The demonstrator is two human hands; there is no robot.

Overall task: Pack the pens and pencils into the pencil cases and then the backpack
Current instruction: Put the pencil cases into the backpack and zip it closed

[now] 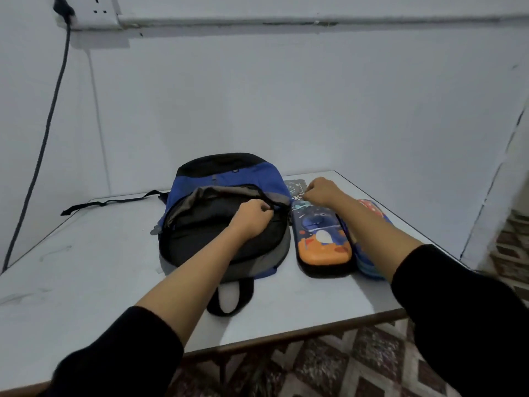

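Left grip [253,214] on one backpack [229,176], right grip [322,191] at three pencil cases [323,242].

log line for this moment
backpack open on table | left hand grips its opening edge | right hand pinches far end of orange pencil case | case not packed

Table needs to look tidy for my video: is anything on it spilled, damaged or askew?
Nothing stands out. The backpack lies flat, unzipped, with the left hand gripping its opening; the pencil cases lie beside it, no spill or damage visible. One strap trails leftward.
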